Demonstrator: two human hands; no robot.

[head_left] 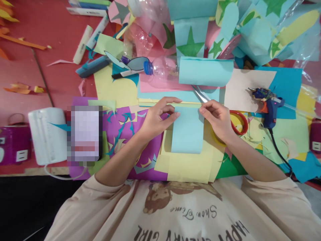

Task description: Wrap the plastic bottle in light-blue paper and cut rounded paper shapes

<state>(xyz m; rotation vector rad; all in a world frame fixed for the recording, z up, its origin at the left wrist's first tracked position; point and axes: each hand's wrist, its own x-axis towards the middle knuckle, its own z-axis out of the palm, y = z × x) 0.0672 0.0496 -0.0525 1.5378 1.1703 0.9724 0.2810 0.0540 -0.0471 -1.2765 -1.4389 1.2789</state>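
Matt light-blue paper strip (187,134)

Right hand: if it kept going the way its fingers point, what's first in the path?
The right hand points left across the light blue paper strip it pinches. Straight on, it would likely meet the left hand, pinching the strip's opposite top corner. Heights look alike, though depth is uncertain.

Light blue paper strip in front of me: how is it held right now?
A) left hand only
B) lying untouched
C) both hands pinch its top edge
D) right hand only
C: the left hand and the right hand each pinch a top corner of the light blue paper strip.
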